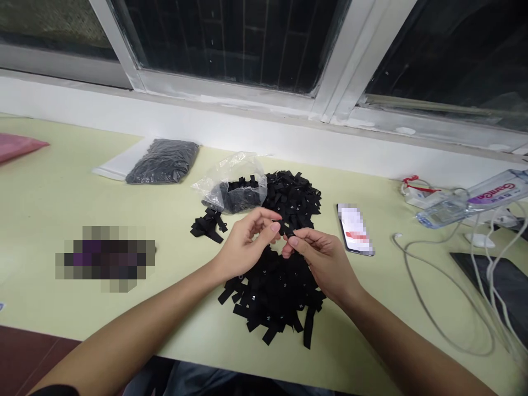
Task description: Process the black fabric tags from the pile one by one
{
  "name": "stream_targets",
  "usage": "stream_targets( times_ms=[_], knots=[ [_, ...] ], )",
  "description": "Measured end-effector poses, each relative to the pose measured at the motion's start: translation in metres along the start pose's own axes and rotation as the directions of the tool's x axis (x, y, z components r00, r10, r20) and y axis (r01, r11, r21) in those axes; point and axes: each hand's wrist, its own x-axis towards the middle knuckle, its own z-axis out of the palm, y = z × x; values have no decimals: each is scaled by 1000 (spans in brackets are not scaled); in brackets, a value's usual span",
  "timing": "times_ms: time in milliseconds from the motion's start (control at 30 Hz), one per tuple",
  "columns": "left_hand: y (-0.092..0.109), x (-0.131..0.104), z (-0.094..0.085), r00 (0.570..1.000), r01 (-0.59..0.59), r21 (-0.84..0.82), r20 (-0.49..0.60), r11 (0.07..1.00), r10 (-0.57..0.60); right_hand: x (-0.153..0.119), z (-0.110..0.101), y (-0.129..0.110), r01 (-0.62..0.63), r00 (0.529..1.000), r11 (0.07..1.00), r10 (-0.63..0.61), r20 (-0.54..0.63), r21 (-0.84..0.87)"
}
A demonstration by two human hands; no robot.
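Between my two hands is a small black fabric strip (284, 229), held above the table. My left hand (251, 240) pinches its left end between thumb and fingers. The other end is in the closed fingers of my right hand (324, 256). Right below my hands lies a loose pile of black fabric strips (276, 291), some with small pale marks. Behind them is a second heap of similar strips (293, 192). A few more black strips (208, 224) lie left of the heaps, next to an open clear plastic bag (235, 190) with black strips inside.
A full plastic bag of dark pieces (163, 160) lies at the back left. To the right are a phone (355, 230), a plastic bottle (474, 199), tangled cables (412, 275) and a dark tablet-like slab (501, 286). A blurred object (109, 258) sits at left.
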Motion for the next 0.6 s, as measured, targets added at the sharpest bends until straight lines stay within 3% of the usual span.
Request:
stream_targets(
  times_ms=[100,267,600],
  knots=[
    [2,2,-1,985,126,-115,132,985,-110,5,2,3,-4,999,1000,3,51,10],
    [6,5,-5,944,278,-149,225,949,-241,8,0,-1,-16,986,999,24,163,-47],
    [7,7,-10,901,326,-59,323,944,-291,17,-1,0,6,971,996,16,240,-89]
  ],
)
